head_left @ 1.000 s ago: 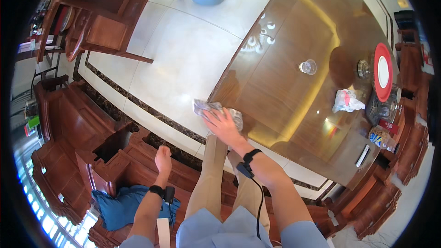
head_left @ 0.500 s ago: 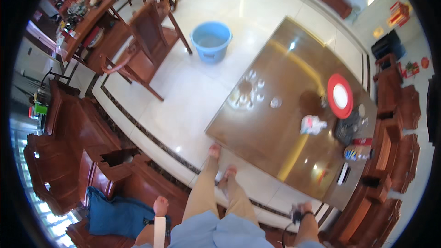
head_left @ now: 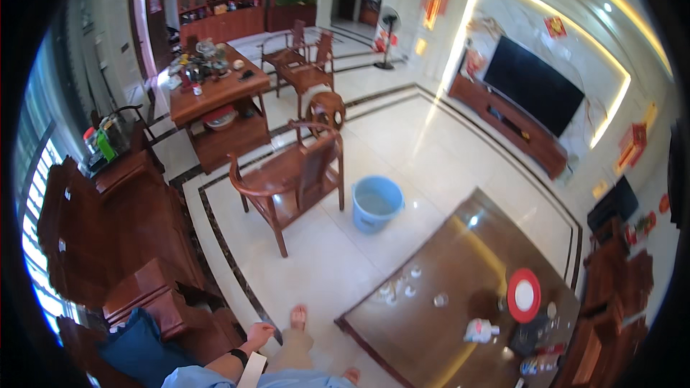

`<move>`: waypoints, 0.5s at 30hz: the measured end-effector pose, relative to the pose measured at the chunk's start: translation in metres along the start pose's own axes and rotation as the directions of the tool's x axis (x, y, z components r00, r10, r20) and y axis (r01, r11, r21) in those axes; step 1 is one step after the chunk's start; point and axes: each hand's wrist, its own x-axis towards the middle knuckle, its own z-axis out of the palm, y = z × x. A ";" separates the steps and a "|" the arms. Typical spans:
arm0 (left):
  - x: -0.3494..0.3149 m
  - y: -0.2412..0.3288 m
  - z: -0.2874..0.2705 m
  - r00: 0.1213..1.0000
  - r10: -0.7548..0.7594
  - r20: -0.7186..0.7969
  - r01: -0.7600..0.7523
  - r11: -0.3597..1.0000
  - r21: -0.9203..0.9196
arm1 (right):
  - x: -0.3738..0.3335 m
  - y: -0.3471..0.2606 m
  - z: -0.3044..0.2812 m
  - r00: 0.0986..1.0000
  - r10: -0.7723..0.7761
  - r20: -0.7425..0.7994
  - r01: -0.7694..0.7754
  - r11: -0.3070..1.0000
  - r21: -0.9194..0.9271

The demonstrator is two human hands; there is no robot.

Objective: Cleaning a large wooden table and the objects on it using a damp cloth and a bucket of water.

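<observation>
Far left: dark blue cushion (head_left: 140, 341) lies on the carved wooden sofa (head_left: 136, 241), at its near end, probably for comfort or back support.

Next, your left hand (head_left: 261, 333) is by that sofa's floor-side edge; contact cannot be told. Fingers look loosely curled, nothing seen in them; too small to judge how far they close. Wrist wears a black band (head_left: 238, 354). Your right hand is out of view; its opening and any hold cannot be told.

Centre: wooden armchair (head_left: 291, 183) and, just beside it, blue bucket (head_left: 377, 205), upright on the tiled floor, presumably for a level, stable base.

Right: low table (head_left: 402, 327). Clear glass (head_left: 440, 299) stands well in from your table's left edge, white bag (head_left: 479, 330) right of it. Red round dish (head_left: 525, 294) sits toward the right edge, perhaps to keep small items grouped.
</observation>
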 end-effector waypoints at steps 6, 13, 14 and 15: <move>0.080 -0.010 -0.072 0.998 -0.044 -0.039 0.041 0.997 -0.071 | 0.072 -0.226 -0.005 0.988 0.035 0.149 -0.012 0.989 -0.148; 0.098 -0.129 -0.159 0.972 -0.046 0.228 -0.192 0.396 0.898 | 0.181 -0.318 0.046 0.991 -0.126 -0.042 0.122 0.989 -0.080; 0.124 -0.119 -0.162 0.977 -0.011 0.211 -0.192 0.367 0.910 | 0.201 -0.309 0.047 0.988 -0.119 -0.099 0.117 0.993 -0.027; 0.121 -0.126 -0.165 0.986 -0.008 0.165 -0.152 0.350 0.924 | 0.220 -0.304 0.046 0.987 -0.126 -0.095 0.126 0.992 -0.004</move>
